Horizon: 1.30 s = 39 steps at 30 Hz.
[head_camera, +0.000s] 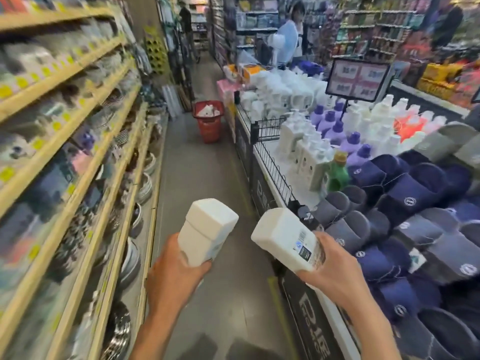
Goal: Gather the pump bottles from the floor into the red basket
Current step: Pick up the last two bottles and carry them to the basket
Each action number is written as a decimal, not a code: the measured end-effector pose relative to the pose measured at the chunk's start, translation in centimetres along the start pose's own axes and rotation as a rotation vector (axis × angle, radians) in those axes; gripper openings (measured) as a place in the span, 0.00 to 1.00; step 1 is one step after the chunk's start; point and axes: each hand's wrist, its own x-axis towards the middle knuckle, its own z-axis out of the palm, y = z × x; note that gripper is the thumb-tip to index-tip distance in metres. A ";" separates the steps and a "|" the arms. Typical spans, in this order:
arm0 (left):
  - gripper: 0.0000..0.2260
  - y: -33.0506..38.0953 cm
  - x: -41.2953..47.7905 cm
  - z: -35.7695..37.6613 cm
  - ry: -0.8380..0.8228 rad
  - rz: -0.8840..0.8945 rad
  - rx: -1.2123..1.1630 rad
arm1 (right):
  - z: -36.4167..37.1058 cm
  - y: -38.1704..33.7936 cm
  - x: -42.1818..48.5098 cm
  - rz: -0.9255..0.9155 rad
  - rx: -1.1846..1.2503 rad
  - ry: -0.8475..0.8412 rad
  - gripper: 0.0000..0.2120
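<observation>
Both hands are full: my left hand (179, 268) is curled round one white bottle (207, 229) with its flat base pointing up and away from me, and my right hand (335, 266) grips a second white bottle (285, 240), tilted to the left with the barcode label facing me. My fingers hide both tops. The red basket (209, 120) stands on the floor (207, 190) far down the aisle, well apart from me. It sits just beside the foot of the bench (259, 188) on the right, and white things show inside it. On the bench, white and purple bottles (332, 126) stand behind a low wire rail. Navy slippers (405, 196) are piled nearer me, and blurred shelves (78, 157) run along the left.
</observation>
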 end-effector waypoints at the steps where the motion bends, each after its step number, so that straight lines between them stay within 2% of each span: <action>1: 0.33 -0.4 0.9 -0.1 0.011 -0.015 0.005 | 0.4 -0.5 1.5 -0.020 0.006 -0.012 0.34; 5: 0.33 -2.3 5.2 -0.3 0.018 -0.083 -0.019 | 2.7 -3.3 7.3 -0.079 0.024 -0.039 0.33; 10: 0.34 -4.6 11.5 -1.3 0.015 -0.086 -0.021 | 5.8 -8.1 13.5 -0.111 -0.045 -0.074 0.32; 15: 0.33 -6.3 17.6 -2.7 0.003 -0.101 -0.050 | 8.4 -11.8 18.8 -0.125 -0.076 -0.061 0.38; 19: 0.33 -7.0 21.7 -3.5 0.020 -0.110 -0.066 | 9.9 -14.1 22.9 -0.163 -0.093 -0.075 0.38; 29: 0.37 -7.1 32.3 -3.9 0.107 -0.111 -0.082 | 13.6 -18.6 33.4 -0.228 -0.050 -0.101 0.35; 39: 0.37 -5.7 44.0 -2.7 0.125 -0.211 -0.029 | 17.5 -21.5 46.0 -0.240 0.005 -0.183 0.34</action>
